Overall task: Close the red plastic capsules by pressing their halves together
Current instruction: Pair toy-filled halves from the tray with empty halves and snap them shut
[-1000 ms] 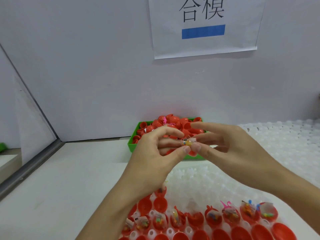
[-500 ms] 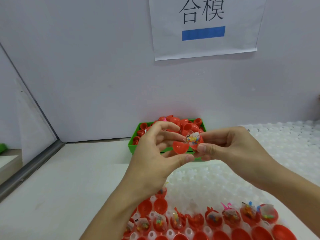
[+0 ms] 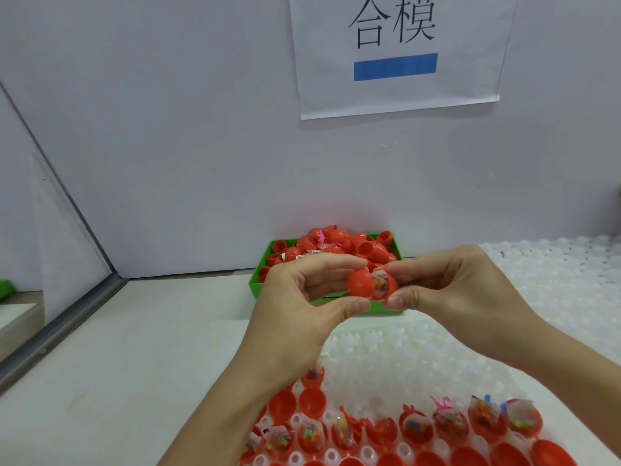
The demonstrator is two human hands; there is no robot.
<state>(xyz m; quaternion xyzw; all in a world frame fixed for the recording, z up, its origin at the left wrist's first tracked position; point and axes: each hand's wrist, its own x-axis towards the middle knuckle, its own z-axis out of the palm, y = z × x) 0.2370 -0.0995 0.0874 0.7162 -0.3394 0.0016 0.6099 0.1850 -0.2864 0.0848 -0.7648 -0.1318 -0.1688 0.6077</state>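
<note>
Since half a second earlier: hands lowered slightly, capsule halves brought closer, left half now overlapping the filled right half. Red capsule (image 3: 371, 284) held in the air in front of the green bin (image 3: 257, 285), above the worktop (image 3: 134, 348). Left hand (image 3: 302, 297): fingers curled, thumb and forefinger clamped on the left half. Right hand (image 3: 450, 290): thumb and forefinger pinched on the right half, small packet of coloured bits (image 3: 381, 283) visible at the seam. Seam not yet fully closed. Green bin heaped with loose red halves (image 3: 336, 245). White moulded tray (image 3: 420, 358) below the hands, near rows seated with open red halves (image 3: 416, 428), several holding packets. Paper sign (image 3: 396, 52) with blue bar fixed on the wall.
</note>
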